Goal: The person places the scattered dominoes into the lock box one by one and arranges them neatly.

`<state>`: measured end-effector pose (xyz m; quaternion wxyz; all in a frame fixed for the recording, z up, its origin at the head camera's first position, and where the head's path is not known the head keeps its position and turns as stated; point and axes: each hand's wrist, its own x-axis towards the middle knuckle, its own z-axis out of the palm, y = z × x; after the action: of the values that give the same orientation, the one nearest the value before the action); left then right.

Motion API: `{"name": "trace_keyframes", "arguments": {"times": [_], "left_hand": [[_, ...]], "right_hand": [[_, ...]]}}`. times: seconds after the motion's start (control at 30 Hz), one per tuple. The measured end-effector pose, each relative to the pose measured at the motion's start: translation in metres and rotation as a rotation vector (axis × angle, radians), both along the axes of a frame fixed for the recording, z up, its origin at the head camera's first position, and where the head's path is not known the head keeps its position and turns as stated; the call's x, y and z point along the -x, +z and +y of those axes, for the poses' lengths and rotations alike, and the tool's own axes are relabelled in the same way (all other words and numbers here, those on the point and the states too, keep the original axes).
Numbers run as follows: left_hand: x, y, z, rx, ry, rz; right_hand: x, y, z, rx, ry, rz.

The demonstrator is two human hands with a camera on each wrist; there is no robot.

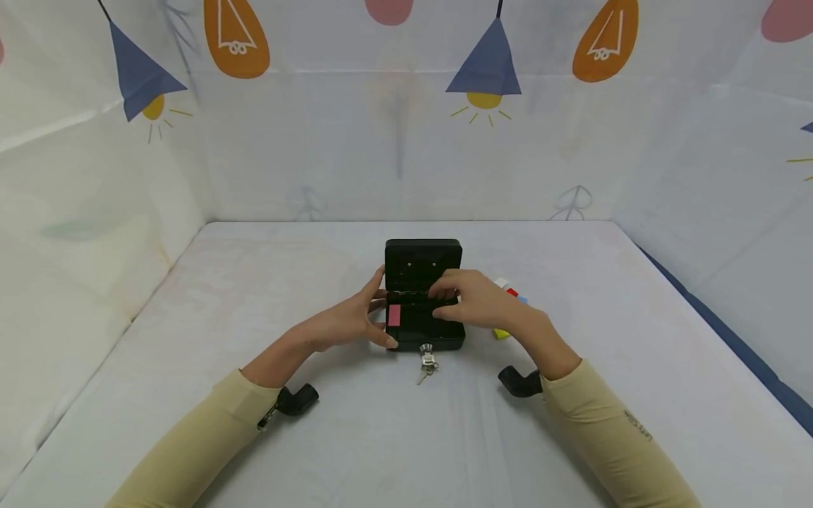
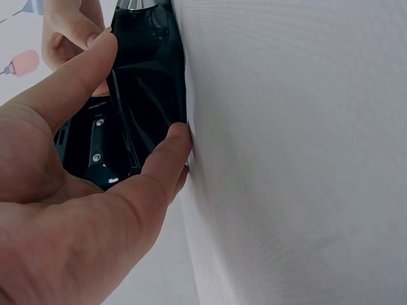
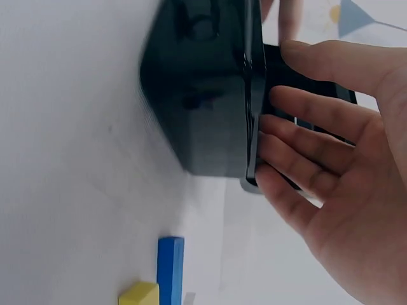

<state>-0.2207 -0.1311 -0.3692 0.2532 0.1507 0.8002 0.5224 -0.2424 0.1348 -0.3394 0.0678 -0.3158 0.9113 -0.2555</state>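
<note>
A black cash box stands with its lid raised. Inside it at the left lies a pink block. My left hand grips the box's left end, thumb at the front corner and the other fingers along the side. In the left wrist view, its fingers press against the black wall close to the table. Over the box's right half is my right hand, bent inward; in the right wrist view, its loosely spread fingers reach past the rim with nothing visible between them. Keys hang from the front lock.
Right of the box, partly hidden by the right forearm, lie several small blocks, among them a yellow block and a blue block. A white cloth covers the table, and a printed white curtain encloses the back and sides.
</note>
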Motion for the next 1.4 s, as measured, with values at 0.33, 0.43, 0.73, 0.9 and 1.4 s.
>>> {"name": "trace_keyframes", "arguments": {"times": [0.33,0.43,0.73,0.9,1.4], "left_hand": [[-0.001,0.001,-0.001,-0.016,-0.008,-0.006],[0.0,0.001,0.0,-0.024,-0.012,-0.004],[0.001,-0.001,0.0,-0.025,-0.005,-0.01],[0.001,0.0,0.0,-0.02,-0.015,-0.002],[0.002,0.0,0.001,-0.004,-0.017,0.009]], "right_hand": [[0.008,0.002,0.016,0.03,-0.025,-0.002],[0.01,0.005,0.021,0.037,-0.027,-0.002],[0.016,0.009,0.036,0.069,-0.076,-0.05],[0.02,0.01,0.044,0.065,-0.119,-0.022],[0.032,0.0,0.065,0.003,-0.247,-0.05]]}}
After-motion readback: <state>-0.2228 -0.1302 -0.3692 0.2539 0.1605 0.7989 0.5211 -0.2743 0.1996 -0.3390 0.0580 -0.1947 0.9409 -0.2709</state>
